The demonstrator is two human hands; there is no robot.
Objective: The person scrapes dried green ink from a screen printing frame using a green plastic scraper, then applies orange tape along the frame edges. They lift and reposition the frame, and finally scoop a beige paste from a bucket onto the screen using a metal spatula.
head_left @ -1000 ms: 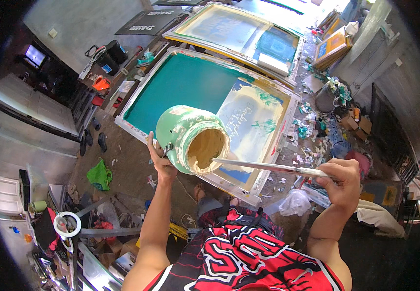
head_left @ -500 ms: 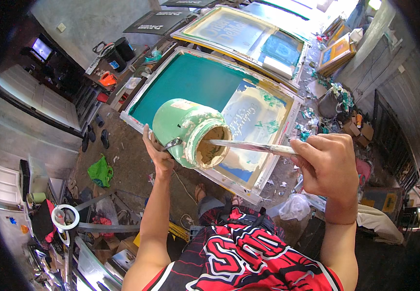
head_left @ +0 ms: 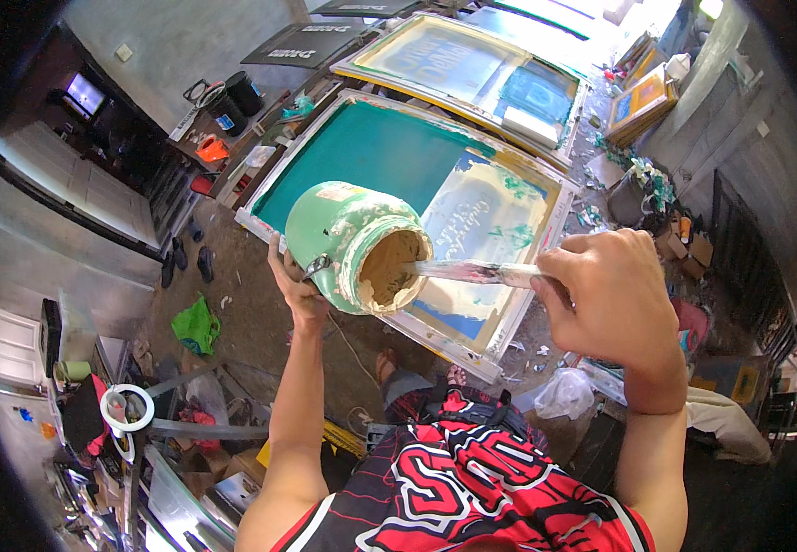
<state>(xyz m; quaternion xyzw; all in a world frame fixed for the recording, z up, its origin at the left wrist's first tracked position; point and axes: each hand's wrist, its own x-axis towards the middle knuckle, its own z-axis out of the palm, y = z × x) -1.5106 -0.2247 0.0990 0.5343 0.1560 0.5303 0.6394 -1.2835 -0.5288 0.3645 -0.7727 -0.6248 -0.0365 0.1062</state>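
My left hand (head_left: 295, 285) holds up a pale green plastic jar (head_left: 329, 225) from its left side and underneath. The jar is tilted, its wide mouth facing right and toward me. Cream-brown paste (head_left: 387, 267) coats the inside of the mouth, and dried smears cover the rim and shoulder. Between the thumb and fingers of my right hand (head_left: 606, 290) is a flat, paint-smeared stick (head_left: 477, 271). Its far end reaches into the jar's mouth, where the tip is hard to make out. Below the jar lies a framed printing screen (head_left: 371, 152) with a green area and a cream-and-blue area.
A second framed screen (head_left: 454, 69) lies beyond the first. Black buckets (head_left: 244, 92) and an orange container (head_left: 213, 147) stand at the back left. Scraps litter the floor around a waste bin (head_left: 633, 198) on the right. A green bag (head_left: 196, 324) lies on the floor at left.
My right hand has shifted slightly left and up, and less of the stick shows outside the jar. The jar has turned a little, so more of its inside is visible.
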